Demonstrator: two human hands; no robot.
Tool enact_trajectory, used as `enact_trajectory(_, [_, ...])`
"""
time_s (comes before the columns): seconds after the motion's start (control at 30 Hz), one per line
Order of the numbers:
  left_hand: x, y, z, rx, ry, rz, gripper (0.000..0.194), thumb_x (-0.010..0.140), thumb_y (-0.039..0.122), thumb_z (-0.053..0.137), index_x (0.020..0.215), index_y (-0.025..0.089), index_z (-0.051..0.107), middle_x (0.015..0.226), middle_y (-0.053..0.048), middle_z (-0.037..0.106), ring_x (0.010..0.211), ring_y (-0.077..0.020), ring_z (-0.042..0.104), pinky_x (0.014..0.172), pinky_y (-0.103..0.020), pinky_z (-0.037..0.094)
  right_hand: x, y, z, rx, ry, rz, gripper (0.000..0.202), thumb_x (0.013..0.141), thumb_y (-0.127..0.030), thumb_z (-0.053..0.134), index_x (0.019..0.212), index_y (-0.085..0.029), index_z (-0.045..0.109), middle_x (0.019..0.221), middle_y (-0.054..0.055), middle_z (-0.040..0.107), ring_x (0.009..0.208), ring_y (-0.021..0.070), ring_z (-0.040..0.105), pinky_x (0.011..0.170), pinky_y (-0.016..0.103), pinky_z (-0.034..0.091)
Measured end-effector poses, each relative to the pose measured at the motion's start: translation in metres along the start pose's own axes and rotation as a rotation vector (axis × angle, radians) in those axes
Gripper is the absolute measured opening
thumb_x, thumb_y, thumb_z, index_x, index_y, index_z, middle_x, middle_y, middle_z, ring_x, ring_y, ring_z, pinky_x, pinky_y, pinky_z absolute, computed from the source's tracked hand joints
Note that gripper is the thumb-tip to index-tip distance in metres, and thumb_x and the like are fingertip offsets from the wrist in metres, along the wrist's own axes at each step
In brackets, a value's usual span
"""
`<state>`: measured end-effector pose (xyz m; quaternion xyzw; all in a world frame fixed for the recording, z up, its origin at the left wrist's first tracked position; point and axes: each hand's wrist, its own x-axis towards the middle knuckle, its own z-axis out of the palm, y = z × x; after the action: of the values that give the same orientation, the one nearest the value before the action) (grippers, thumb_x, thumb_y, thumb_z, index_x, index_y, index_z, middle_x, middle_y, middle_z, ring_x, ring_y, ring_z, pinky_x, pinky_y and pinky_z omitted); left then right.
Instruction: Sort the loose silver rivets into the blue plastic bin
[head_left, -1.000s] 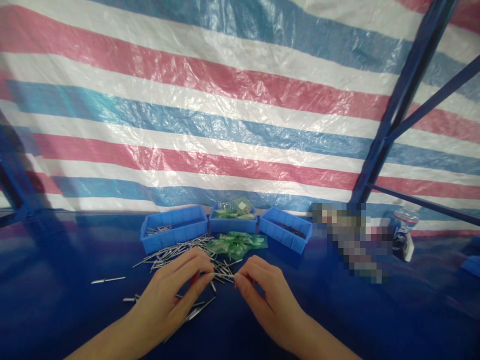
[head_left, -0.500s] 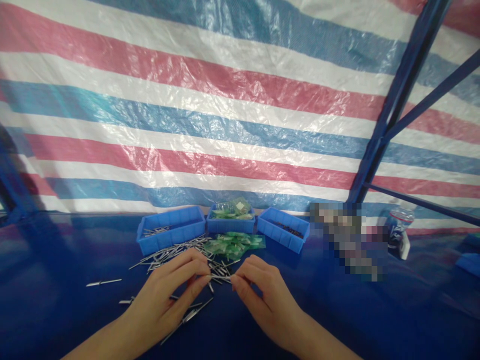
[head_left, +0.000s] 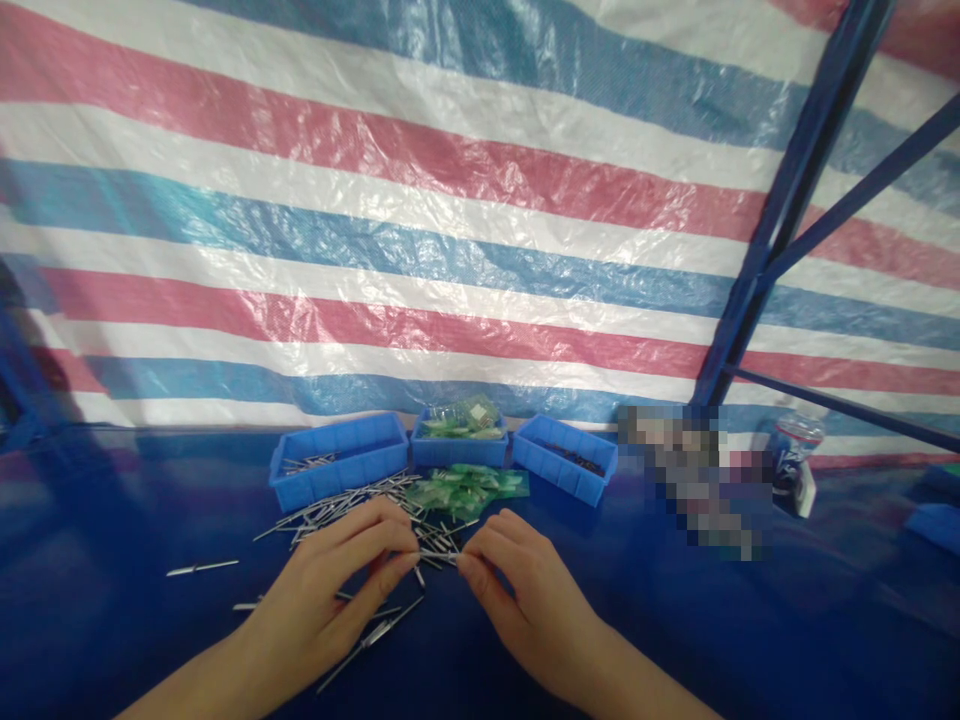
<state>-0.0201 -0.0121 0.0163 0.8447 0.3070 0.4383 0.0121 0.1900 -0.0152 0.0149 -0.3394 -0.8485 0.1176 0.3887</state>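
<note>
Between my two hands a thin silver metal rod (head_left: 437, 554) lies nearly level. My left hand (head_left: 345, 580) pinches its left end between thumb and fingertips. At the other end, the thumb and fingertips of my right hand (head_left: 525, 590) are closed on it; the fingers hide its tips. Just beyond the hands a loose pile of similar rods (head_left: 341, 510) spreads over the blue table, partly hidden by my left hand. Green plastic packets (head_left: 469, 488) lie behind the held rod. Near my left wrist rests a rod with a thicker middle (head_left: 379, 632).
Three blue bins line the back: the left bin (head_left: 337, 482) holds rods, the middle bin (head_left: 459, 453) green packets, the right bin (head_left: 562, 480) small dark pieces. A single rod (head_left: 202, 568) lies far left. A clear container (head_left: 793, 455) stands at right, before the striped sheet (head_left: 450, 250).
The whole view has shifted slightly, with things appearing a little further left. Both hands keep their pinch on the rod, and nothing on the table has visibly moved.
</note>
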Motion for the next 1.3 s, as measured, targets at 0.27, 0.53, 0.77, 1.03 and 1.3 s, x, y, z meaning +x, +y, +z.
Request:
enact_trajectory(0.27, [0.000,0.003,0.001,0.006,-0.056,-0.058,0.018,0.093,0.019,0.047,0.081,0.023,0.060,0.082,0.001,0.062,0.077,-0.0127,0.060,0.071,-0.020,0.044,0.002,0.000,-0.004,-0.033,-0.015,0.040,0.021,0.095,-0.021,0.050,0.076,-0.016,0.056,0.077,0.002,0.060,0.076,0.0145,0.052,0.069,0.025,0.036])
enact_trajectory(0.53, [0.017,-0.035,-0.035,0.290,-0.042,-0.369,0.031,0.088,0.045,0.042,0.077,0.020,0.057,0.077,0.000,0.059,0.064,-0.0141,0.051,0.063,-0.024,0.041,0.005,-0.010,-0.004,-0.119,-0.192,0.239,0.012,0.094,-0.023,0.053,0.086,-0.019,0.061,0.088,0.003,0.064,0.086,0.0182,0.055,0.077,0.031,0.037])
enact_trajectory(0.77, [0.021,-0.073,-0.061,0.543,-0.067,-0.619,0.035,0.079,0.044,0.035,0.082,0.018,0.058,0.090,-0.009,0.063,0.065,-0.0195,0.056,0.073,-0.033,0.042,0.002,-0.012,-0.003,-0.104,-0.273,0.168,0.012,0.094,-0.023,0.053,0.091,-0.018,0.063,0.092,0.003,0.064,0.083,0.0151,0.056,0.076,0.027,0.040])
enact_trajectory(1.03, [0.018,-0.078,-0.063,0.688,-0.129,-0.721,0.043,0.079,0.045,0.024,0.088,0.019,0.058,0.097,-0.011,0.062,0.073,-0.0260,0.062,0.077,-0.039,0.045,-0.001,-0.015,-0.001,-0.127,-0.309,0.096,0.015,0.095,-0.026,0.053,0.090,-0.018,0.065,0.089,0.002,0.065,0.080,0.0139,0.057,0.073,0.025,0.040])
enact_trajectory(1.3, [0.014,-0.087,-0.055,0.687,-0.105,-0.628,0.050,0.076,0.047,0.027,0.097,0.013,0.058,0.096,-0.017,0.059,0.089,-0.0346,0.061,0.088,-0.047,0.045,0.001,-0.016,-0.001,-0.167,-0.369,0.092,0.016,0.095,-0.027,0.052,0.088,-0.018,0.064,0.090,0.003,0.065,0.081,0.0144,0.058,0.073,0.026,0.040])
